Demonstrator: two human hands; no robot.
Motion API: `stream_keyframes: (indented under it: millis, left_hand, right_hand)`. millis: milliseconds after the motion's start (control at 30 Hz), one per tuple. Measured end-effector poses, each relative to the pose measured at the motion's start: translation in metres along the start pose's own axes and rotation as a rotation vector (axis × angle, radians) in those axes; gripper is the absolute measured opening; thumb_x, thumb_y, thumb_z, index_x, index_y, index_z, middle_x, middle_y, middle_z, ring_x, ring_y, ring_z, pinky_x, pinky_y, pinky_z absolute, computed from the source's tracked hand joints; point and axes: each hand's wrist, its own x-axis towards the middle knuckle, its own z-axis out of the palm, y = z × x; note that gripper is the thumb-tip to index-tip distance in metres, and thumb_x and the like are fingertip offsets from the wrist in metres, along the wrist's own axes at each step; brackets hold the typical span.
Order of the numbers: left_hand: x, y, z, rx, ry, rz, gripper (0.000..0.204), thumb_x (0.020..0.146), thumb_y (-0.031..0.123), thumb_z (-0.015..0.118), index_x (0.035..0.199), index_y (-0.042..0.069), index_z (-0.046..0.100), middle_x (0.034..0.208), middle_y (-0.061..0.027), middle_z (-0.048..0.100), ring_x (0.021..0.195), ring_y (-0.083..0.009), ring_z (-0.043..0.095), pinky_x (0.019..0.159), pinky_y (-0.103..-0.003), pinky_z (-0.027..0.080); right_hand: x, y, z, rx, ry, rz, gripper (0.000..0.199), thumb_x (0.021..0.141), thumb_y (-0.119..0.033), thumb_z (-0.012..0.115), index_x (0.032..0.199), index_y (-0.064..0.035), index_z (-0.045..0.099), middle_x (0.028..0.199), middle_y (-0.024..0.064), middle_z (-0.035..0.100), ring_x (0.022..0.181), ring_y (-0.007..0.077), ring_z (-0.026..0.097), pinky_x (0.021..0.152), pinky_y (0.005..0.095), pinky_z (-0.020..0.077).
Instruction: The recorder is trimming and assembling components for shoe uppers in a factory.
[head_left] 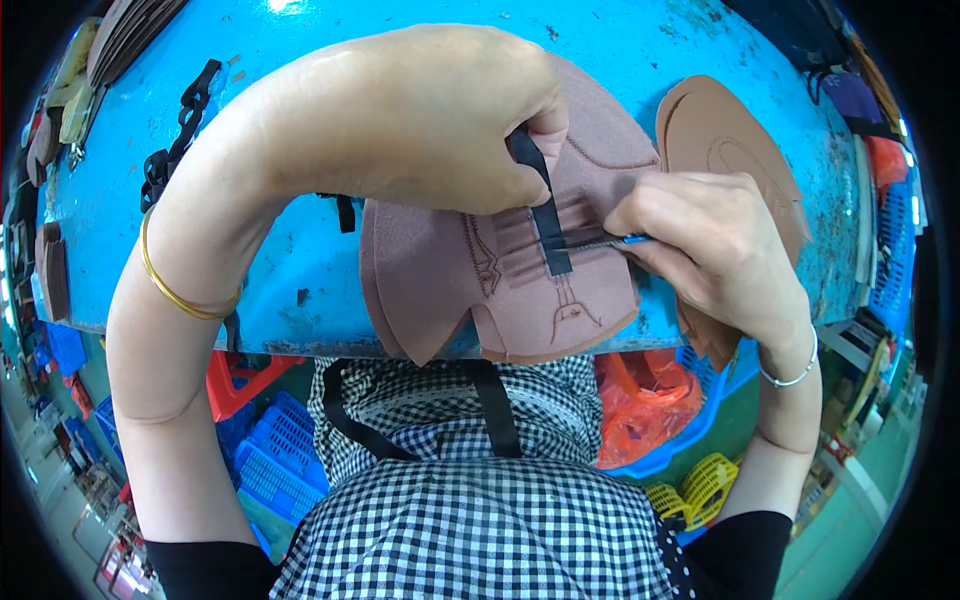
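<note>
On the blue table a mauve-pink stitched piece (420, 270), shaped like a shoe upper, lies near the front edge with brown stitching and dark smudged lines across it. My left hand (460, 120) arches over it, thumb and fingers pinching the upper end of a flat black strap (546, 215). The strap's lower end rests on the piece above a stitched outline. From the right, my right hand (705, 240) is closed around a thin metal tool (600, 243) with some blue by the fingers. Its tip meets the strap; its exact kind is hidden by my fingers.
Brown cut pieces (700, 130) are stacked at the right. Black straps (190, 110) lie at the left, and more stacked pieces (125, 40) at the far left. Below the table edge are a blue basket (280, 455), a red plastic bag (650, 405) and yellow slotted items (708, 485).
</note>
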Motion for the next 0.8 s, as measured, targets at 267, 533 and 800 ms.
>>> stream_keyframes:
  millis: [267,533,800]
  left_hand:
    - [-0.003,0.001,-0.001,-0.053,-0.025,0.005,0.019,0.081,0.014,0.074,0.085,-0.001,0.064,0.069,-0.0159,0.056,0.06,-0.0266,0.054,0.058,-0.037,0.045]
    - [-0.005,-0.005,-0.003,-0.115,-0.012,0.075,0.018,0.084,0.013,0.073,0.09,-0.001,0.063,0.069,-0.011,0.052,0.06,-0.0189,0.05,0.057,-0.033,0.042]
    - [-0.023,-0.01,-0.01,-0.716,0.206,-0.089,0.014,0.091,0.01,0.074,0.1,0.0,0.075,0.078,-0.0011,0.07,0.067,-0.0046,0.059,0.06,-0.021,0.047]
  right_hand:
    - [0.011,-0.007,-0.005,0.011,0.045,0.144,0.021,0.083,-0.016,0.074,0.096,-0.0056,0.061,0.079,0.0098,0.063,0.072,0.0302,0.065,0.064,0.037,0.0505]
    - [0.017,0.003,0.002,0.006,0.026,0.134,0.024,0.087,-0.022,0.074,0.095,-0.0038,0.062,0.08,0.0109,0.064,0.071,0.0286,0.065,0.064,0.0347,0.0492]
    - [0.004,-0.033,0.001,-0.076,0.15,0.135,0.021,0.078,-0.007,0.072,0.096,-0.0032,0.063,0.089,0.0099,0.068,0.068,0.0256,0.067,0.06,0.0331,0.0515]
